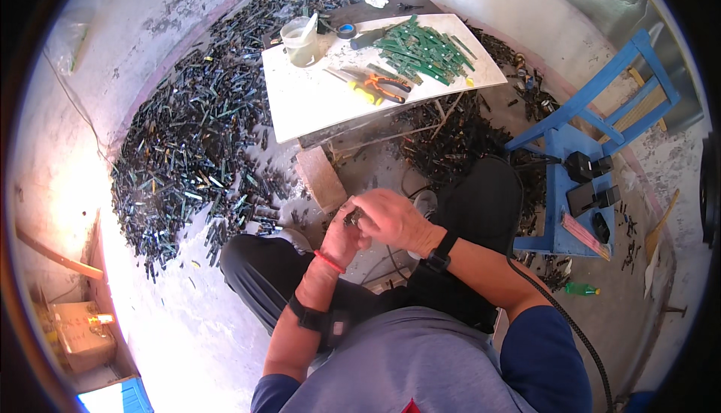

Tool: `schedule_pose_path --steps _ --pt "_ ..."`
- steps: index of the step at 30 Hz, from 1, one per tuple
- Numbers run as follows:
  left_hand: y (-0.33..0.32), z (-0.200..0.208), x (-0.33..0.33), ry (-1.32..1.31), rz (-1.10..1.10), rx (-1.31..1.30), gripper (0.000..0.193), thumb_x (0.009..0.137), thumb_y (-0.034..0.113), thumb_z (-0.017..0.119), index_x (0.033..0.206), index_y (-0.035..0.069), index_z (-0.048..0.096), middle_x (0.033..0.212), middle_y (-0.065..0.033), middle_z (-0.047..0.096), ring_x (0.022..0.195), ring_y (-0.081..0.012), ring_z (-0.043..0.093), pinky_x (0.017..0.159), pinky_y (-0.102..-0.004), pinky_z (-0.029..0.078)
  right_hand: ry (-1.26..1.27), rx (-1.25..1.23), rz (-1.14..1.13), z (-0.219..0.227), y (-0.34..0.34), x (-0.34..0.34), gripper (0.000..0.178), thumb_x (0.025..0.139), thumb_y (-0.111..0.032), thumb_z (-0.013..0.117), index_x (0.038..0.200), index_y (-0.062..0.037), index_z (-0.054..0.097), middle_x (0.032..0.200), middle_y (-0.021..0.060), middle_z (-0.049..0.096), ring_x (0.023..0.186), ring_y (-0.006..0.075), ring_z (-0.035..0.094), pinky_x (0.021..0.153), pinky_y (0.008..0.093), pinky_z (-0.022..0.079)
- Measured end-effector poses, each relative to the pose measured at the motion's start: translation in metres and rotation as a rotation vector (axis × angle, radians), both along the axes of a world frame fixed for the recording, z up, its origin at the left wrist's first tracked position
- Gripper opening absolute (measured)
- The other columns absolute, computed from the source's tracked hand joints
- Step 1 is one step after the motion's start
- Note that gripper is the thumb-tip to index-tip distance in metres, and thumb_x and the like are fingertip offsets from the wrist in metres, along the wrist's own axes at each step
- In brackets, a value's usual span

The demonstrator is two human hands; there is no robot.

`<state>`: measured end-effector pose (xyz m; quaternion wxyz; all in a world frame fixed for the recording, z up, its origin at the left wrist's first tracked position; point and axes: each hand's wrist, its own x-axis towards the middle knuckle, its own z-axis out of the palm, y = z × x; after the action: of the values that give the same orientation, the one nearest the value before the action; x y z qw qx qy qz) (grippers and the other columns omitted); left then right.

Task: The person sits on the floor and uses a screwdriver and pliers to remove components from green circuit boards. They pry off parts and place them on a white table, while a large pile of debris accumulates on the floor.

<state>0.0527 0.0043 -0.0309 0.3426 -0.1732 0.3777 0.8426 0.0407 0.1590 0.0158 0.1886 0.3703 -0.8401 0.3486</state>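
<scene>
My left hand (344,239) and my right hand (392,221) meet in front of me, above my crossed legs. A small dark piece (352,217) shows between the closed fingers of my left hand; its kind cannot be made out. My right hand's fingers are bent in against it, and what they grip is hidden. Beyond my hands stands a low white-topped table (300,109). On it lie orange-and-black pliers (384,84), a yellow-handled tool (360,91) and a heap of narrow green circuit boards (424,49).
A translucent tub (301,45) and a roll of blue tape (346,30) sit on the table. Dark strip-like scraps (203,113) cover the floor left and behind. A blue chair (556,150) at right holds black devices. A cable (556,300) runs past my right arm.
</scene>
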Motion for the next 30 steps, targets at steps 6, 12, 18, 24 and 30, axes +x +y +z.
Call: schedule_pose_path --steps 6,12,18,24,30 --pt "-0.002 0.002 -0.002 0.013 -0.007 0.142 0.033 0.089 0.047 0.052 0.097 0.016 0.054 0.069 0.0043 0.052 0.054 -0.0089 0.042 0.045 -0.0229 0.029 -0.183 -0.015 -0.059 -0.009 0.008 -0.005 0.035 0.078 -0.024 0.066 0.103 -0.0019 0.055 0.093 0.0127 0.061 0.090 0.0342 0.058 0.084 0.0431 0.044" --pt "0.004 0.014 0.000 -0.057 -0.036 0.146 0.035 0.089 0.048 0.050 0.093 0.013 0.053 0.061 0.0014 0.047 0.051 -0.0093 0.040 0.044 -0.0232 0.029 -0.456 -0.017 0.063 -0.002 0.025 -0.015 0.031 0.078 -0.026 0.067 0.097 -0.0025 0.062 0.091 0.0148 0.063 0.090 0.0353 0.057 0.081 0.0427 0.044" --pt "-0.005 0.000 0.000 0.125 -0.184 0.208 0.030 0.092 0.045 0.047 0.095 0.015 0.052 0.070 0.0030 0.044 0.061 -0.0112 0.041 0.047 -0.0241 0.028 -0.513 0.047 0.116 0.014 0.035 -0.015 0.024 0.077 -0.019 0.068 0.095 -0.0037 0.066 0.089 0.0139 0.063 0.085 0.0322 0.059 0.075 0.0382 0.047" --pt "-0.006 -0.010 -0.001 0.031 -0.079 -0.020 0.040 0.095 0.049 0.041 0.087 0.012 0.053 0.072 -0.0012 0.053 0.060 -0.0128 0.048 0.047 -0.0251 0.033 -0.595 0.064 0.128 0.019 0.047 -0.020 0.023 0.078 -0.018 0.069 0.094 -0.0028 0.066 0.084 0.0140 0.062 0.076 0.0319 0.060 0.067 0.0368 0.047" --pt "-0.011 -0.006 -0.009 0.165 -0.133 -0.264 0.058 0.093 0.058 0.037 0.073 0.007 0.056 0.061 -0.0077 0.055 0.046 -0.0165 0.047 0.046 -0.0274 0.037 -0.616 0.078 0.110 0.012 0.047 -0.018 0.021 0.080 -0.020 0.067 0.092 -0.0021 0.066 0.080 0.0152 0.062 0.073 0.0347 0.059 0.064 0.0386 0.046"
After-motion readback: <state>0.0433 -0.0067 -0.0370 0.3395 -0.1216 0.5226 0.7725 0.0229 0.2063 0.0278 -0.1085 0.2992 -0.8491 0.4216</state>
